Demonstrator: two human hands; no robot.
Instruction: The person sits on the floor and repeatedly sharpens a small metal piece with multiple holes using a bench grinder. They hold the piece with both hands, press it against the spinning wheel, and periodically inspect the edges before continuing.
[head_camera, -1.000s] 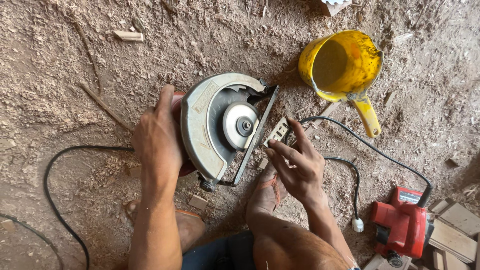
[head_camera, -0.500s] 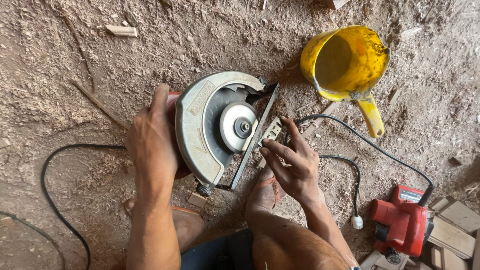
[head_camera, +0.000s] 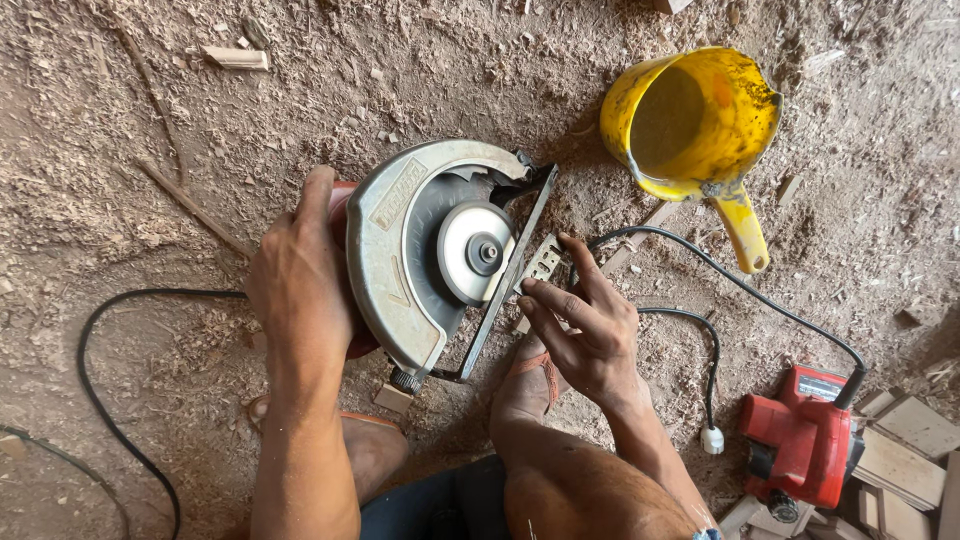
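A circular saw (head_camera: 430, 255) with a grey metal blade guard lies on its side on the sawdust floor, its round flange facing up. My left hand (head_camera: 300, 290) grips the saw's red body from the left. My right hand (head_camera: 585, 320) pinches a small metal fitting (head_camera: 542, 263) on the saw's black base plate (head_camera: 505, 285), fingers closed on it. The saw's far side is hidden under my left hand.
A dirty yellow plastic jug (head_camera: 690, 125) lies at the upper right. A red power tool (head_camera: 800, 445) sits at the lower right by wood offcuts (head_camera: 905, 440). Black cords (head_camera: 100, 400) loop over the floor, one ending in a white plug (head_camera: 712, 440). My feet (head_camera: 530, 385) rest below the saw.
My right hand has shifted slightly on the base plate fitting. The saw and my left hand stay nearly where they were.
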